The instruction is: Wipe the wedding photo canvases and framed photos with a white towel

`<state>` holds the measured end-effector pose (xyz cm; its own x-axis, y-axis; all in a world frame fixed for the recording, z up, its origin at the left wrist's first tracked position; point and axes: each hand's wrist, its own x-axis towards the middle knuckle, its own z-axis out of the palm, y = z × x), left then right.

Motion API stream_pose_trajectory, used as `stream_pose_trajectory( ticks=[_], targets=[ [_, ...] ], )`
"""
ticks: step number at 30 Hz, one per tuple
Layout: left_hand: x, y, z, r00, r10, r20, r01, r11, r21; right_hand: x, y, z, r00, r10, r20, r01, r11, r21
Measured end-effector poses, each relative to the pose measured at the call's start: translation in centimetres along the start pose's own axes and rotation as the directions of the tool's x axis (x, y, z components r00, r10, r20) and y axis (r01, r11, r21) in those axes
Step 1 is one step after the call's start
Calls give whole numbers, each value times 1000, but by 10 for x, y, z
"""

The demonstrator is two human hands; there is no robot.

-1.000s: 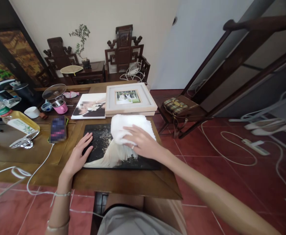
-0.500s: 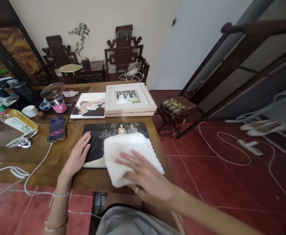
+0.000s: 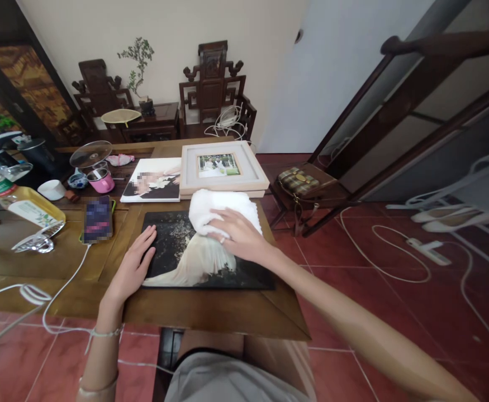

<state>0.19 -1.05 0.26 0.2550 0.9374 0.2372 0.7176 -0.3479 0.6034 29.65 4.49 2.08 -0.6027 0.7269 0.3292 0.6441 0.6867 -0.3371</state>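
Observation:
A dark wedding photo panel point(image 3: 164, 251) lies flat on the wooden table point(image 3: 227, 312), a pale gown showing across its lower middle. My left hand point(image 3: 137, 257) rests on the panel's left edge, fingers stretched out and holding nothing. Under my right hand point(image 3: 240, 234) is a white fluffy cloth point(image 3: 227, 201), gripped and pressed against the panel's far right part. The cloth hides the panel's upper right, including the people in the picture, and its far edge reaches the stacked frames.
Behind the panel are pale wooden picture frames point(image 3: 189, 178) and a white-edged photo print point(image 3: 156, 192). To the left lie a phone point(image 3: 97, 220) on a white cable, an oil bottle point(image 3: 30, 204) and a pink cup point(image 3: 100, 181). A plaid bag point(image 3: 298, 181) sits on a chair at right.
My right hand has slid the cloth away from me, from the near edge of the panel to its far edge, uncovering the gown. My left hand stays in place.

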Motion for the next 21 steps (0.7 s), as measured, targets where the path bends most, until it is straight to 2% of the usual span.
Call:
stream_pose_trajectory(
  ticks=[4,9,12,16,21],
  targets=[
    [0,0,0,1000,-3,3,3,1000,12,-13,-24,2,1000,9,-11,-9,1000,23],
    [0,0,1,1000,6,7,-6,1000,23,-57,-70,-1,986,-137,93,126,985,119],
    [0,0,1,1000,-2,11,1,1000,28,-70,-81,-5,968,-201,149,178,972,153],
    [0,1,1,1000,-9,17,9,1000,30,-60,-71,-12,967,-190,169,160,972,173],
    [0,0,1,1000,-5,11,5,1000,26,-21,-33,-3,992,-117,56,112,990,82]
  ],
)
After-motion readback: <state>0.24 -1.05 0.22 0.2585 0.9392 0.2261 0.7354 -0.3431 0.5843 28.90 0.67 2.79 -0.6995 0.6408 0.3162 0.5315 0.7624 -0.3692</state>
